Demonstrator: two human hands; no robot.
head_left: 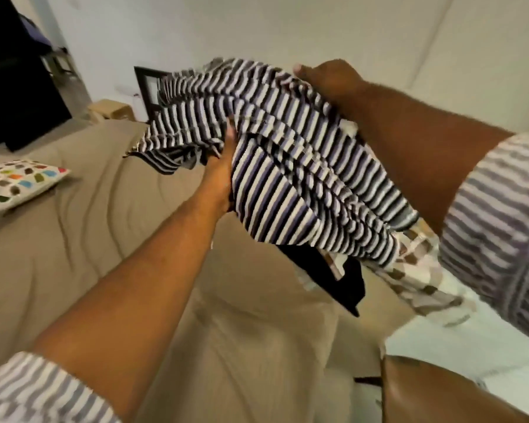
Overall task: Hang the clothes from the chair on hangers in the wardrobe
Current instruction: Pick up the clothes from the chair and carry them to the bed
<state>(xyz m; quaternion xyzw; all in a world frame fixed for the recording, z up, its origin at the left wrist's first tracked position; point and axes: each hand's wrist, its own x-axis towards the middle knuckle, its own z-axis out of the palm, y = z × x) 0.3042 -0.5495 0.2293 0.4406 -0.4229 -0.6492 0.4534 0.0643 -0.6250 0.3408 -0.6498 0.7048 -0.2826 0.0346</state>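
While above bed (104,239), striped shirt (287,166); pillow (19,181) leftward.

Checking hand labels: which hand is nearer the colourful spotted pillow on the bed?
Left. The left hand holds the striped garment right of the pillow; the right hand holds it farther right.

Place: a home bedroom
Bed: wide bed under a tan quilted cover (89,239)
Pillow: white pillow with multicoloured patches (19,184)
Walls: plain white plaster walls (257,25)
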